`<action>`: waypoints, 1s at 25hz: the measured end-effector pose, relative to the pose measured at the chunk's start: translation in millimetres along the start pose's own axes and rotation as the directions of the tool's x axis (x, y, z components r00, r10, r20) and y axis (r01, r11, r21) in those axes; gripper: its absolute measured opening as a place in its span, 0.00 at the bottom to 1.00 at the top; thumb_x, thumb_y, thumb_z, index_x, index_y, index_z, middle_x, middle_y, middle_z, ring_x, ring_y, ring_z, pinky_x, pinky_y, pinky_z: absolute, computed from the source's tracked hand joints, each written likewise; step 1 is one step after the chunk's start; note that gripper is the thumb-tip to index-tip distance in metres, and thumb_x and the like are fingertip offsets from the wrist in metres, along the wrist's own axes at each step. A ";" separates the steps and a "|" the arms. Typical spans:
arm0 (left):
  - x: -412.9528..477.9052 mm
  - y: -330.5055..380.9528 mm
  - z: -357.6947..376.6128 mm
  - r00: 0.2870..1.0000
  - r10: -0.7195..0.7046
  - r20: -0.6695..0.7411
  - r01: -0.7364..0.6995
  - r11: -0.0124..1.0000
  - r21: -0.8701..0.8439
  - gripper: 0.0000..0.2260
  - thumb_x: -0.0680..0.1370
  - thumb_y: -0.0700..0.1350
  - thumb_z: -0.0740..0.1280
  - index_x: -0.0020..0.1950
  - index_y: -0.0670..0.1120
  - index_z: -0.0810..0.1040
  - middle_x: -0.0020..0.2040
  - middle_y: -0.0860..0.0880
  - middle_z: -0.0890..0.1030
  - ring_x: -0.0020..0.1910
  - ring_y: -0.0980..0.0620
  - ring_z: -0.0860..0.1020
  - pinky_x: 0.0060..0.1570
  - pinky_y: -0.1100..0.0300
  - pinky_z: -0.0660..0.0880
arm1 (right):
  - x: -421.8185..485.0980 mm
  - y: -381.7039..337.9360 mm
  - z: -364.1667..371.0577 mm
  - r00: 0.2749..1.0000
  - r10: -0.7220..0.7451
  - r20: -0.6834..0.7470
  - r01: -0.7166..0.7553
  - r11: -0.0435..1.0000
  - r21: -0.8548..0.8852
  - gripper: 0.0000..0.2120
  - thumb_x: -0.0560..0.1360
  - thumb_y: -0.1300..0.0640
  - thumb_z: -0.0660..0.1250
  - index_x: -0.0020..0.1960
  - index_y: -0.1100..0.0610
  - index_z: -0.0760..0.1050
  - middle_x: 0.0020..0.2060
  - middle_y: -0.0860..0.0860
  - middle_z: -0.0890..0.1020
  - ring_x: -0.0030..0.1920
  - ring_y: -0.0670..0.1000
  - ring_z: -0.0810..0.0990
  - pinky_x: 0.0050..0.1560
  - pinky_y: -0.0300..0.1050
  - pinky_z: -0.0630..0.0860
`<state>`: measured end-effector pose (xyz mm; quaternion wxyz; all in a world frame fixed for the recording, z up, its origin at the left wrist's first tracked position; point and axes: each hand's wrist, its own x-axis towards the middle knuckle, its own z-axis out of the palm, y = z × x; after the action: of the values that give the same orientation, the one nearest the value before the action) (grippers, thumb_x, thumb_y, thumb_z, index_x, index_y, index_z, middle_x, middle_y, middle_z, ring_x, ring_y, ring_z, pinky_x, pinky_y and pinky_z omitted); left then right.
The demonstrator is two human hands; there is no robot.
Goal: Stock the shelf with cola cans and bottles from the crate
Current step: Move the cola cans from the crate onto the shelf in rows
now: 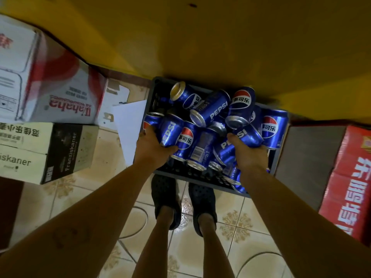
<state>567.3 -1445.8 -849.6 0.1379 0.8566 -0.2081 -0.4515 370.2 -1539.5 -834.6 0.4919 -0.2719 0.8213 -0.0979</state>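
A dark plastic crate (186, 174) stands on the tiled floor in front of my feet, under a yellow shelf board (220, 41). Several blue Pepsi cans lie jumbled inside it. My left hand (153, 148) grips one blue can (170, 131) at the crate's left side, fingers curled round it. My right hand (250, 154) grips another blue can (249, 135) toward the right side. More cans, such as one lying with its logo up (210, 110), lie beyond both hands. No bottles are visible.
Cardboard boxes crowd the left: a white and red Wahaha box (60, 93) and Franziskaner boxes (46, 151). A white sheet (130, 129) leans by the crate. A red carton (349, 183) and a dark box (305, 157) stand on the right. My feet (184, 199) touch the crate's near edge.
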 end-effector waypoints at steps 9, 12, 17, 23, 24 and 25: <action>-146.1 54.7 -68.2 0.878 -0.061 0.474 0.385 0.678 -0.626 0.20 0.71 0.53 0.69 0.60 0.46 0.78 0.53 0.44 0.85 0.50 0.45 0.83 0.42 0.56 0.77 | -97.1 -19.9 -78.4 0.857 -0.017 0.515 -0.232 0.879 0.416 0.22 0.73 0.56 0.68 0.67 0.56 0.73 0.58 0.56 0.83 0.58 0.56 0.82 0.57 0.52 0.79; -208.9 91.9 -101.1 0.848 0.032 0.529 0.433 0.534 -0.726 0.18 0.73 0.50 0.69 0.61 0.46 0.78 0.54 0.42 0.84 0.50 0.44 0.84 0.44 0.53 0.81 | -153.6 -41.7 -116.7 0.724 -0.068 0.686 -0.364 0.807 0.464 0.28 0.73 0.48 0.67 0.70 0.56 0.70 0.62 0.58 0.80 0.62 0.58 0.80 0.61 0.56 0.77; -299.1 141.1 -164.1 0.861 0.241 0.447 0.330 0.403 -0.854 0.26 0.70 0.45 0.75 0.66 0.42 0.75 0.60 0.39 0.81 0.52 0.45 0.83 0.43 0.54 0.83 | -243.8 -102.7 -180.5 0.576 -0.108 0.810 -0.390 0.835 0.389 0.38 0.66 0.39 0.75 0.72 0.54 0.69 0.66 0.59 0.77 0.65 0.62 0.77 0.53 0.61 0.79; -394.1 171.2 -205.5 0.901 0.374 0.221 0.125 0.264 -0.956 0.43 0.60 0.41 0.82 0.72 0.39 0.68 0.65 0.36 0.77 0.63 0.36 0.77 0.53 0.48 0.79 | -324.4 -156.9 -244.3 0.567 -0.165 0.807 -0.214 0.916 0.339 0.30 0.68 0.46 0.70 0.67 0.56 0.74 0.57 0.57 0.83 0.52 0.57 0.84 0.51 0.56 0.79; -405.8 170.3 -207.4 0.911 0.370 0.183 0.092 0.250 -0.964 0.43 0.61 0.40 0.82 0.72 0.39 0.67 0.65 0.36 0.77 0.63 0.35 0.77 0.54 0.46 0.79 | -334.0 -161.2 -249.0 0.565 -0.180 0.805 -0.199 0.917 0.345 0.30 0.68 0.47 0.70 0.67 0.55 0.74 0.57 0.57 0.83 0.51 0.57 0.84 0.50 0.55 0.79; -416.7 168.6 -209.3 0.919 0.368 0.143 0.054 0.241 -0.969 0.41 0.62 0.38 0.81 0.72 0.40 0.66 0.64 0.36 0.78 0.62 0.35 0.77 0.55 0.45 0.79 | -341.9 -164.3 -251.8 0.562 -0.199 0.803 -0.173 0.921 0.349 0.29 0.68 0.47 0.71 0.67 0.53 0.74 0.58 0.57 0.83 0.52 0.58 0.83 0.48 0.54 0.79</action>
<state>491.4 -1382.8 -363.7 0.6362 0.4746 0.0028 -0.6082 336.8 -1517.6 -381.1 0.8612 -0.1882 0.4556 -0.1241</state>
